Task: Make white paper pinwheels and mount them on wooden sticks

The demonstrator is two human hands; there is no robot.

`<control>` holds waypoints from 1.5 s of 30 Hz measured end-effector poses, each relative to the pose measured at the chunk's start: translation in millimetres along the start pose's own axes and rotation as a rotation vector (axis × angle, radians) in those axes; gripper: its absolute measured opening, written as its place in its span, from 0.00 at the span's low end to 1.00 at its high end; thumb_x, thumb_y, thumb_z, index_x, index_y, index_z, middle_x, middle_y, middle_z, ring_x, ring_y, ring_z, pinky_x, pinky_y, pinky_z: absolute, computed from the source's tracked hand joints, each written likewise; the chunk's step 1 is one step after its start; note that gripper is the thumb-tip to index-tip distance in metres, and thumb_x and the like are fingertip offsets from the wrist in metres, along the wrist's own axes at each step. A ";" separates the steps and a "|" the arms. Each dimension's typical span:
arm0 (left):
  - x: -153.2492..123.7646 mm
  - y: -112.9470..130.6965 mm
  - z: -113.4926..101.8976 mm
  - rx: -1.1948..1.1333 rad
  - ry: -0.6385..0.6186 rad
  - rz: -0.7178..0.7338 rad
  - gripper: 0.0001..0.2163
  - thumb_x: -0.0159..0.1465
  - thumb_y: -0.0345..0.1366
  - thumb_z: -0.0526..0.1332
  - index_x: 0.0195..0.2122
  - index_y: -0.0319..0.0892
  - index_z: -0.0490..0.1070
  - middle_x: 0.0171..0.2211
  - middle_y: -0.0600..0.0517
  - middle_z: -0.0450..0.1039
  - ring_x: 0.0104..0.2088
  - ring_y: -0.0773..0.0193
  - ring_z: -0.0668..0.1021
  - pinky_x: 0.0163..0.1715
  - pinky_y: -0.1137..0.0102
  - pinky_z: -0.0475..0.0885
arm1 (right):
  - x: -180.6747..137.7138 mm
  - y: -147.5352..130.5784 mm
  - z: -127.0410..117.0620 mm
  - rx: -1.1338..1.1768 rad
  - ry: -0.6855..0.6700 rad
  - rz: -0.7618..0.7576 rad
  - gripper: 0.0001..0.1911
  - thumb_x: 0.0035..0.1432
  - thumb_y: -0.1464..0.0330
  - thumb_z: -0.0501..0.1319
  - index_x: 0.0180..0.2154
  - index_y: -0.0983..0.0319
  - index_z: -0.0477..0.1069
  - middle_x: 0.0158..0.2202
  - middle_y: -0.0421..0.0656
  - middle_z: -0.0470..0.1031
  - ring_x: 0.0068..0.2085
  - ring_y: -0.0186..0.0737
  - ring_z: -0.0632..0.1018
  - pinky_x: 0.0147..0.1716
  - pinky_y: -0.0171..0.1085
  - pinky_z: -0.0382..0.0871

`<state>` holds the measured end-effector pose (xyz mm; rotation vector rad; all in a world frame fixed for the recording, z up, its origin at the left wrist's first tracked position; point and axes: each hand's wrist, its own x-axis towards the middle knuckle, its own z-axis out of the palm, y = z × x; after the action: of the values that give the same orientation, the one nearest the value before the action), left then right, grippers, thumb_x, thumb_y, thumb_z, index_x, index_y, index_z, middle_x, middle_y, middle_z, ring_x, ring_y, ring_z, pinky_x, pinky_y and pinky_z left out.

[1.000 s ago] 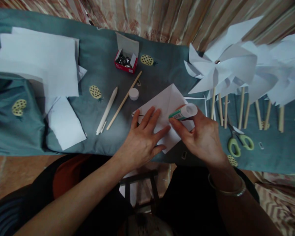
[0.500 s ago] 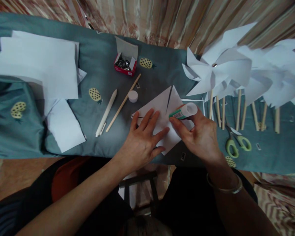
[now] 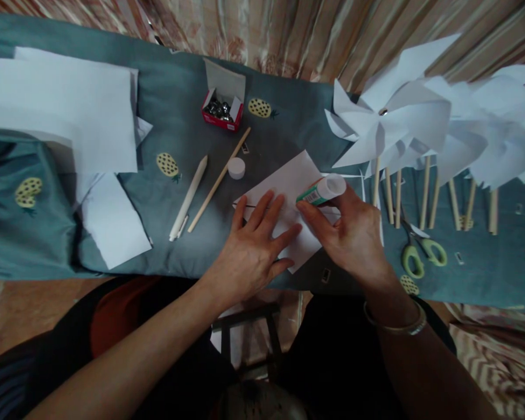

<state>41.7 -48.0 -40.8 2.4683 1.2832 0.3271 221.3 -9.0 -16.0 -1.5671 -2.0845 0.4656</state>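
The white paper sheet [image 3: 300,172] lies on the tablecloth [image 3: 149,227] in front of the person, one corner pointing away, with a thin dark line – most likely a cut – running in from its left corner. The left hand [image 3: 254,251] lies across the sheet's left and near part, fingers spread wide and laid down flat, pressing but gripping nothing. The right hand [image 3: 354,233] has its thumb and fingers closed round the green and white glue stick [image 3: 321,191], which leans over the middle of the sheet; its lower end is hidden by the fingertips, so whether it touches cannot be told. To glue well here, I would press the left fingers firmly close to the spot being coated, so the thin paper neither slides nor buckles, and use short, light strokes outward from that hand – a heavy push against a cut edge could crease or tear it. A thin, even coat should hold better than a blob. The small white cap [image 3: 236,168] sits just beside a wooden stick [image 3: 219,179] left of the sheet, within easy reach for closing the glue. Farther off stand an open red box [image 3: 222,121] of shiny metal pieces, the scissors [image 3: 413,262] and the paper pinwheels [image 3: 411,116].
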 end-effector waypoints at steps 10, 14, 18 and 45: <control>0.0 0.3 0.0 -0.009 0.005 0.003 0.26 0.62 0.48 0.61 0.59 0.46 0.64 0.67 0.39 0.50 0.67 0.40 0.53 0.61 0.37 0.47 | 1.0 -4.8 -1.0 0.006 -0.028 -0.048 0.13 0.60 0.60 0.60 0.41 0.62 0.69 0.34 0.45 0.78 0.33 0.42 0.79 0.30 0.38 0.73; -0.3 0.1 0.7 0.002 0.004 0.004 0.26 0.61 0.48 0.61 0.59 0.47 0.63 0.67 0.39 0.50 0.67 0.40 0.53 0.61 0.37 0.47 | 0.6 -5.9 -1.5 0.004 -0.052 -0.056 0.12 0.60 0.59 0.60 0.40 0.60 0.69 0.33 0.44 0.78 0.32 0.42 0.79 0.28 0.38 0.72; -0.6 -0.1 1.2 0.013 0.010 0.006 0.26 0.62 0.48 0.61 0.59 0.47 0.63 0.67 0.39 0.50 0.67 0.41 0.53 0.61 0.38 0.47 | -0.8 -7.1 -4.1 -0.024 -0.075 -0.061 0.10 0.60 0.60 0.60 0.38 0.60 0.69 0.32 0.44 0.77 0.31 0.42 0.78 0.28 0.38 0.72; -1.4 -3.1 4.9 0.033 0.028 0.026 0.26 0.61 0.47 0.62 0.59 0.48 0.64 0.67 0.38 0.51 0.67 0.40 0.53 0.61 0.39 0.46 | 4.2 6.9 2.2 0.372 0.136 0.144 0.11 0.55 0.59 0.65 0.37 0.58 0.72 0.33 0.42 0.78 0.35 0.41 0.79 0.36 0.41 0.73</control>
<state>40.3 -48.4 -46.6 2.5185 1.2785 0.3503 224.5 -2.9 -20.8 -1.4844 -1.6756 0.7302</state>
